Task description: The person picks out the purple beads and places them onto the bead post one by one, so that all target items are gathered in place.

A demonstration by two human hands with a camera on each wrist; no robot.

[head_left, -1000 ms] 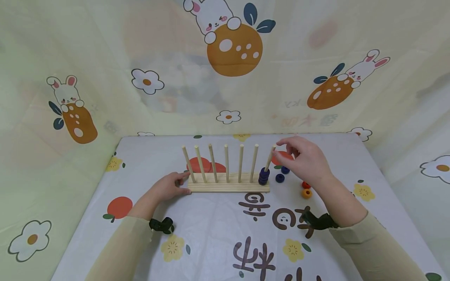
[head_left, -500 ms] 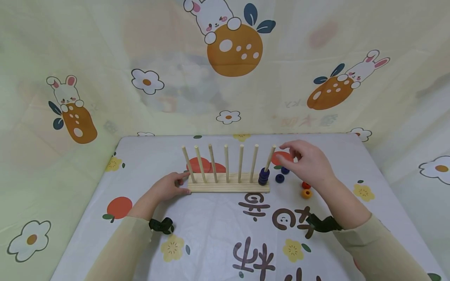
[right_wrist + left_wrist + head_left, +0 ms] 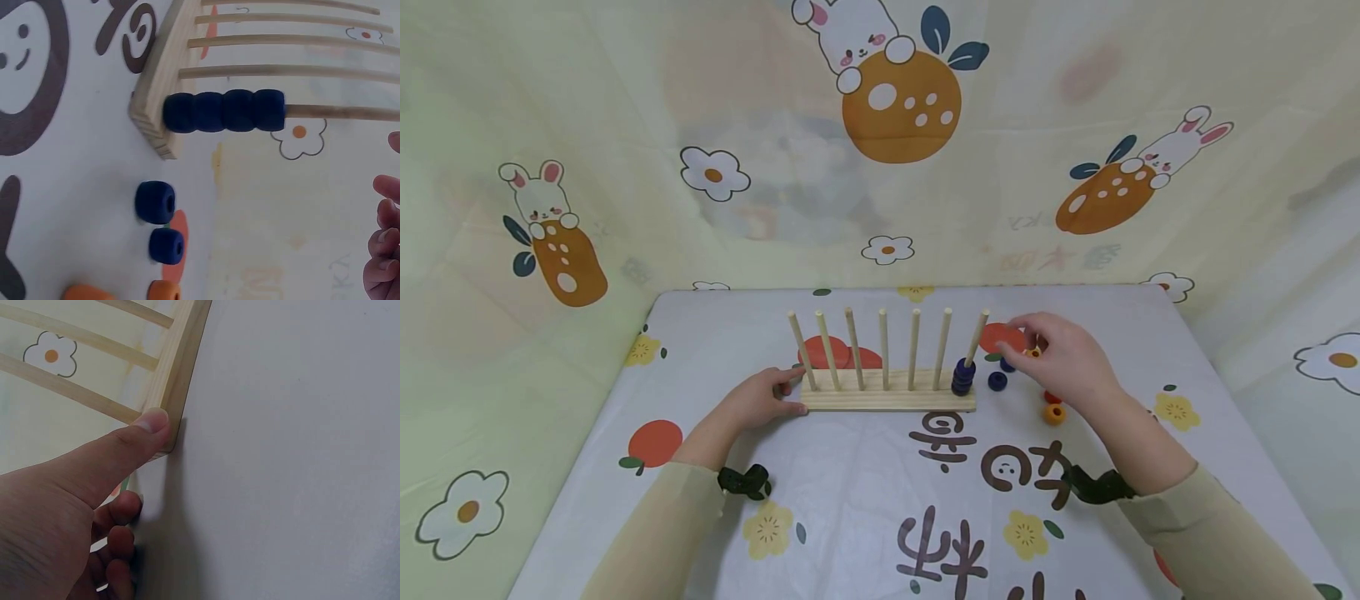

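Note:
A wooden peg rack (image 3: 887, 401) stands on the table, with several dark blue beads (image 3: 962, 377) stacked on its rightmost peg. My left hand (image 3: 758, 397) holds the rack's left end, thumb at the front edge and index finger at the back. In the left wrist view that thumb (image 3: 134, 437) lies against the base's corner, and part of the grip is hidden. My right hand (image 3: 1063, 354) hovers right of the beaded peg, its fingers loosely bent and holding nothing. Two loose blue beads (image 3: 155, 202) lie beside the rack, below the hand.
Orange beads (image 3: 1054, 414) and a red bead (image 3: 1052, 397) lie right of the rack, partly under my right hand. Another orange bead (image 3: 164, 290) sits near the blue pair. A patterned cloth (image 3: 842, 508) covers the table, with patterned curtains (image 3: 775, 225) behind and at the sides.
My right hand has drawn away from the top of the right peg, moving right and down toward the loose beads. The left hand and rack stay in place.

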